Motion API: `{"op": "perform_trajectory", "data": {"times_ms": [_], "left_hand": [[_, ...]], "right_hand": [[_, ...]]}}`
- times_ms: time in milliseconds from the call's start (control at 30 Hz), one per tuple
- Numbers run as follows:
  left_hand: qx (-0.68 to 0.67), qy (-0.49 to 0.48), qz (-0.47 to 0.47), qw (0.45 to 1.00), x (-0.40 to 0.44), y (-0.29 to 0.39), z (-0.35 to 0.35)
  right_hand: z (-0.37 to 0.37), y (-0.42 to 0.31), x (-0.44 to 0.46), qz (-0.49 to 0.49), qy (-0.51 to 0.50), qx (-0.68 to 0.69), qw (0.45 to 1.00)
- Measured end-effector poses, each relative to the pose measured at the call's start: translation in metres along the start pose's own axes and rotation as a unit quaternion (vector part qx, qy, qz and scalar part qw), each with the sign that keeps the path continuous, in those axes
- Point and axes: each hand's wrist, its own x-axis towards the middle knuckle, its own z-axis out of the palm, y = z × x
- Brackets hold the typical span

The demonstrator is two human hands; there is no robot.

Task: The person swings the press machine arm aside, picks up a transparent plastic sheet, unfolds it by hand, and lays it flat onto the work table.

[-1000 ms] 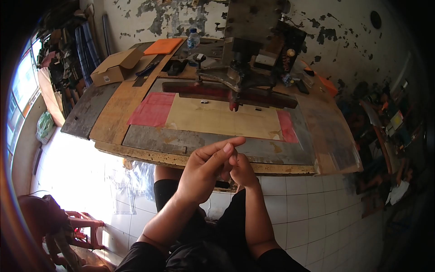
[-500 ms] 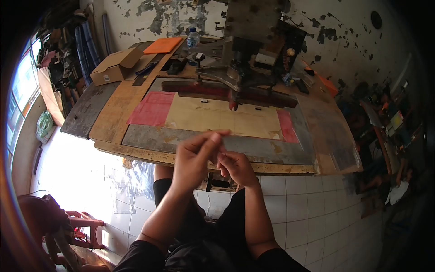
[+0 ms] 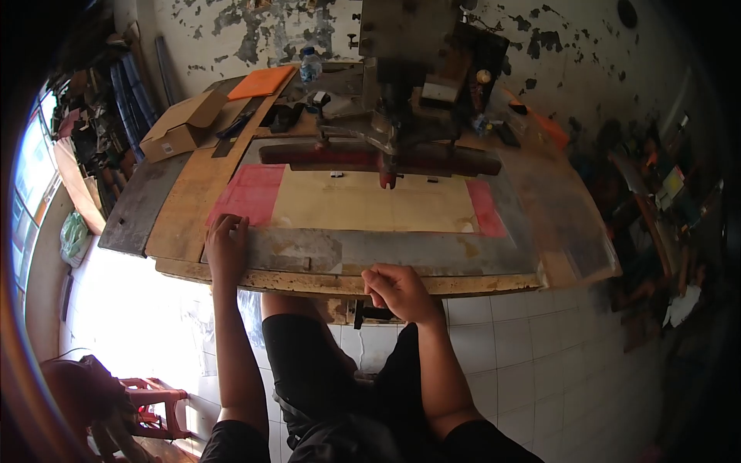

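Both grips are indiscernible: your curled left hand (image 3: 227, 247) sits at the red sheet (image 3: 251, 191), perhaps steadying it; your right hand (image 3: 401, 293) curls clear.

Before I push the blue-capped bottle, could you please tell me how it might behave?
The bottle would probably tip easily, as it stands upright, tall and narrow. Its round sides suggest it could roll once down. The clear walls look like plastic, so they may flex when squeezed.

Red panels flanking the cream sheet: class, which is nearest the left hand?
The wider red panel, left of the cream sheet: the left hand overlaps its near edge in view. The narrower red panel lies on the right.
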Motion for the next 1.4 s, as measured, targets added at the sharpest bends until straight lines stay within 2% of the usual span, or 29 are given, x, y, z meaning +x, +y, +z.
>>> {"op": "perform_trajectory", "data": {"times_ms": [100,167,300,400,467,533,567,600,667,733,867,1000,1033,1067,1167,1300,1400], "left_hand": [[-0.036,-0.044,0.007,0.998,-0.002,0.010,-0.005],[-0.069,-0.038,-0.038,0.996,-0.003,0.012,-0.006],[-0.011,-0.041,0.025,0.999,-0.002,0.002,-0.001],[-0.033,-0.043,0.012,0.998,-0.003,0.009,-0.004],[-0.051,-0.055,0.001,0.997,-0.004,0.011,-0.006],[-0.035,-0.058,-0.013,0.998,-0.004,0.012,-0.006],[-0.030,-0.053,-0.004,0.998,-0.004,0.008,-0.004],[-0.036,-0.056,-0.002,0.998,-0.005,0.009,-0.003],[-0.021,-0.043,0.005,0.999,-0.005,0.013,-0.005],[-0.028,-0.050,0.012,0.998,-0.006,0.013,-0.005],[-0.021,-0.050,0.002,0.999,-0.006,0.011,-0.004],[-0.030,-0.055,0.007,0.998,-0.005,0.009,-0.004],[-0.036,-0.054,0.004,0.998,-0.005,0.011,-0.004],[-0.038,-0.055,0.004,0.998,-0.005,0.011,-0.004],[-0.032,-0.050,0.001,0.998,-0.006,0.009,-0.002],[-0.031,-0.065,-0.015,0.997,-0.005,0.013,-0.005],[-0.035,-0.071,-0.020,0.997,-0.005,0.011,-0.005]], "right_hand": [[0.003,-0.005,-0.001,-0.004,0.010,-0.007,1.000],[0.002,-0.003,-0.001,-0.013,0.006,0.001,1.000],[0.004,-0.003,-0.002,-0.035,0.020,0.007,0.999],[-0.001,0.001,-0.012,-0.034,0.041,0.022,0.998],[-0.004,0.001,-0.025,-0.110,0.130,0.066,0.983],[-0.029,0.002,-0.046,-0.084,0.142,0.069,0.984],[-0.042,0.001,-0.055,-0.134,0.222,-0.076,0.963],[-0.057,0.000,-0.065,-0.178,0.294,-0.220,0.913],[-0.104,0.003,-0.091,-0.146,0.394,-0.363,0.832],[-0.156,-0.002,-0.116,-0.090,0.466,-0.467,0.746],[-0.277,0.006,-0.171,0.127,0.518,-0.621,0.575],[-0.363,0.011,-0.199,0.156,0.484,-0.651,0.564],[-0.381,0.017,-0.204,0.192,0.474,-0.612,0.604],[-0.384,0.013,-0.202,0.227,0.461,-0.570,0.641],[-0.386,0.003,-0.202,0.271,0.438,-0.568,0.642],[-0.385,-0.004,-0.198,0.257,0.455,-0.557,0.645],[-0.381,-0.018,-0.194,0.302,0.455,-0.570,0.613]]}}
